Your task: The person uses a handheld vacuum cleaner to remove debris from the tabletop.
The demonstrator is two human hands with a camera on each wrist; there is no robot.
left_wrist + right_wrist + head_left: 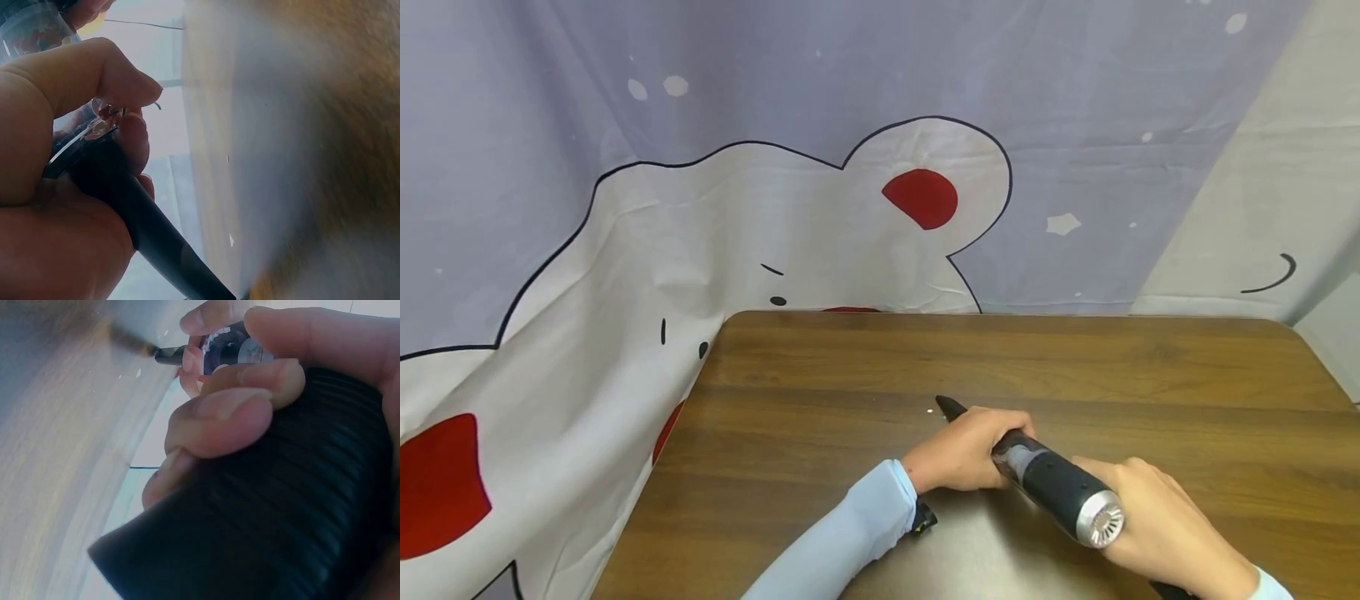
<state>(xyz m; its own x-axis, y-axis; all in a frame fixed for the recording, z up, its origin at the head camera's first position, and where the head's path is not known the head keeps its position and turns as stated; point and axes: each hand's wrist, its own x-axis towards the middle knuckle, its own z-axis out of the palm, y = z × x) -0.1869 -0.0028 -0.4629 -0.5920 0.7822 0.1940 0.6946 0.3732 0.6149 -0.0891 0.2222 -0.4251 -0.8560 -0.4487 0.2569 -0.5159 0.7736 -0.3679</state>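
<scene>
A black handheld vacuum cleaner (1056,487) with a silver end cap lies slantwise between both hands in the head view. My left hand (966,450) grips it at the front, thumb and fingers curled round where the nozzle meets the clear dust cup. Past that hand the dark crevice nozzle (950,407) points down toward the table, its tip close to small white scraps (930,411). My right hand (1165,517) holds the ribbed black handle (281,487), which fills much of the right wrist view. The nozzle (169,250) also shows below the left fingers in the left wrist view.
The brown wooden table (820,375) spreads under both hands, with a shiny patch of light near its front. Behind it hangs a curtain (820,225) with white cartoon shapes. More pale scraps (139,373) lie near the nozzle tip in the right wrist view.
</scene>
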